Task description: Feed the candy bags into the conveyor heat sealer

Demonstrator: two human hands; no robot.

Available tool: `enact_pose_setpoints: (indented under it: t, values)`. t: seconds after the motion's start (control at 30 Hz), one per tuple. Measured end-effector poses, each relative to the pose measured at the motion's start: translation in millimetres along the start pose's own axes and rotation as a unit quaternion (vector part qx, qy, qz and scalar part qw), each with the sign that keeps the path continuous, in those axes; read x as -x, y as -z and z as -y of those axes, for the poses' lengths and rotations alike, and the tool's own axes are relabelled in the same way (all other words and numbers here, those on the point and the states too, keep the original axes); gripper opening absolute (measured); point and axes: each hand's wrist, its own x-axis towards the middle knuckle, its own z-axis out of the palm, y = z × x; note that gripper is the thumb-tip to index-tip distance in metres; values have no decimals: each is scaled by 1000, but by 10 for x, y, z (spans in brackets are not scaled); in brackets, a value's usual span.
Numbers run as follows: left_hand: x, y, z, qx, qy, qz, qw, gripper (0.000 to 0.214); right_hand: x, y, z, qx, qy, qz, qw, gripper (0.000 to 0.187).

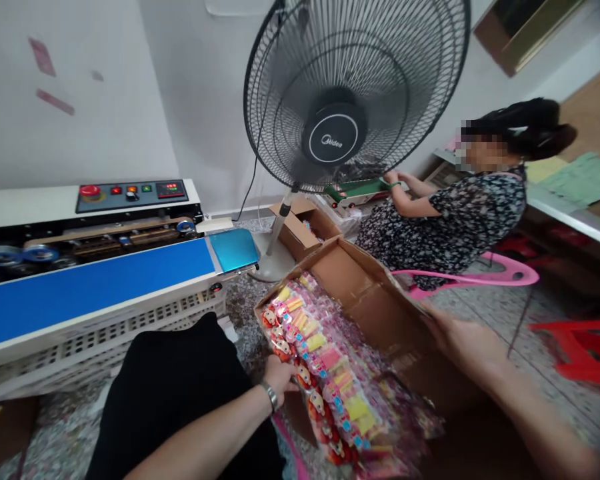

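A large cardboard box (360, 267) is tilted in front of me, filled with rows of small clear packets (330, 360) showing pink, yellow and red cartoon-figure contents. My left hand (279, 377), with a metal watch on the wrist, is closed on the box's near left edge, right against the packets. At the opposite side, my right hand (457, 340) grips the upper right edge of the same box. That hand is slightly blurred, and some of its fingers are hidden by the cardboard.
A sealing machine with a blue conveyor belt (95, 287) stands on the left. A standing fan (335, 133) and a smaller open carton (305, 230) are ahead. A co-worker (460, 200) sits on a pink chair (505, 267) at right, near a red stool (585, 353).
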Motion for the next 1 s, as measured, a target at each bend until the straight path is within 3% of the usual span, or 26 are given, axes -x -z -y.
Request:
enact_pose_setpoints:
  t: [0.1, 0.23, 0.37, 0.57, 0.87, 1.0]
  values:
    - [483, 187, -141, 14, -48, 9, 999, 23, -7, 568, 105, 62, 69, -15, 996, 40]
    - [1036, 494, -336, 54, -98, 11, 994, 19, 11, 1320, 393, 57, 140, -77, 985, 37]
    - [1340, 755, -470, 114, -142, -35, 983, 19, -49, 1799, 788, 79, 165, -114, 976, 37]
    - [1453, 1047, -607, 192, -193, -99, 957, 15, -331, 2095, 1296, 22, 235, -177, 956, 39]
    - [1322, 1454, -1045, 246, -246, -156, 924, 10, -691, 2475, 2021, -10, 288, -218, 932, 39]
    - [1262, 1536, -1268, 242, -257, -164, 921, 10, -848, 2587, 2201, -4, 287, -231, 930, 39]
